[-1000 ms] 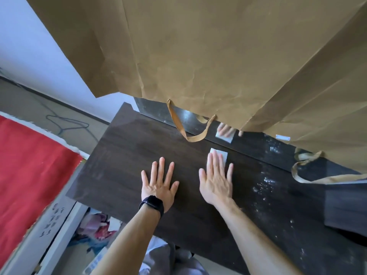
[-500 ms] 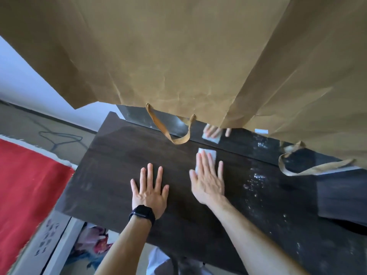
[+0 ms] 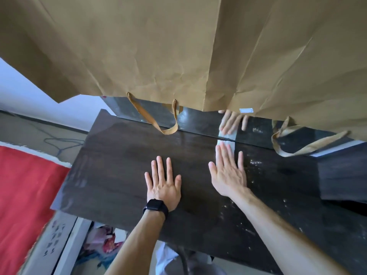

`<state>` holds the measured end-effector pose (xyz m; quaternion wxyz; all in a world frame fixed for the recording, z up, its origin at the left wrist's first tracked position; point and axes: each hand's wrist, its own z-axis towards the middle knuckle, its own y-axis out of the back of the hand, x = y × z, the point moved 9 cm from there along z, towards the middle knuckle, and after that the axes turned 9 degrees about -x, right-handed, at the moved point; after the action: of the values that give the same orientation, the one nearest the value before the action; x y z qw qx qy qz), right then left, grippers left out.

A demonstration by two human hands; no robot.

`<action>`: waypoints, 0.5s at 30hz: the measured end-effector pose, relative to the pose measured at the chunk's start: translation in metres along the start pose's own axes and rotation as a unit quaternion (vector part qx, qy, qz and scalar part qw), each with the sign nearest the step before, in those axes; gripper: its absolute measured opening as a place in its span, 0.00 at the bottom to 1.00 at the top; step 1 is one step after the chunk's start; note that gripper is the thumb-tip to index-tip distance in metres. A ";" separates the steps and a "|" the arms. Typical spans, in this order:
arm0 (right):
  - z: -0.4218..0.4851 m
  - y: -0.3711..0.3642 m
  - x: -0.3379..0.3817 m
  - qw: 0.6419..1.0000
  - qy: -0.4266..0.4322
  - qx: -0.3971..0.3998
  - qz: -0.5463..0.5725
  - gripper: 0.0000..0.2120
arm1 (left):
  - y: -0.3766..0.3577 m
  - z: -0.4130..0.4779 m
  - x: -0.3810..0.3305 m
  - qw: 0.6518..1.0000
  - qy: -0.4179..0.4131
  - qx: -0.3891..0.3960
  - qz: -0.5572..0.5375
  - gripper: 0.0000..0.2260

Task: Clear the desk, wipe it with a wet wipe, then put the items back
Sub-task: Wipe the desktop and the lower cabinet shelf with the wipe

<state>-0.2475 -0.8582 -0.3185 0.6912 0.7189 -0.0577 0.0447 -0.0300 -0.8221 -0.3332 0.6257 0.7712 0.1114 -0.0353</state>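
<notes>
- Head view: the left hand [image 3: 162, 183] lies flat, palm down and fingers spread wide, on the dark wooden worktop [image 3: 111, 167], holding nothing; a black watch [image 3: 155, 208] sits on its wrist.
- The right hand [image 3: 228, 173] is also flat with fingers extended, pressing on a white wet wipe [image 3: 225, 142]; only the wipe's far end shows, just beyond the fingertips [image 3: 223, 147], touching the worktop's back edge.
- Just beyond the right hand, a glossy back panel [image 3: 200, 122] reflects that hand and the wipe.
- To the right of the right hand, pale specks [image 3: 256, 162] dot the worktop.
- Above both hands hang brown paper bags [image 3: 178, 46]; one bag's handle [image 3: 158, 120] dangles beyond the left hand, another handle [image 3: 297, 143] beyond and right of the right hand.
- A small white label [image 3: 245, 110] sits beyond the right hand; no writing on it is readable.
- Far left of the left hand is red fabric [image 3: 25, 195].
</notes>
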 end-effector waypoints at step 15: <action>0.011 0.006 -0.018 0.997 -0.041 0.033 0.058 0.29 | 0.000 0.000 0.000 1.000 0.010 0.006 0.007 0.31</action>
<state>-0.2659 -0.8695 -0.3153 0.6603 0.7382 -0.1259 0.0569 -0.0299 -0.8223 -0.3335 0.6201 0.7761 0.1121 -0.0233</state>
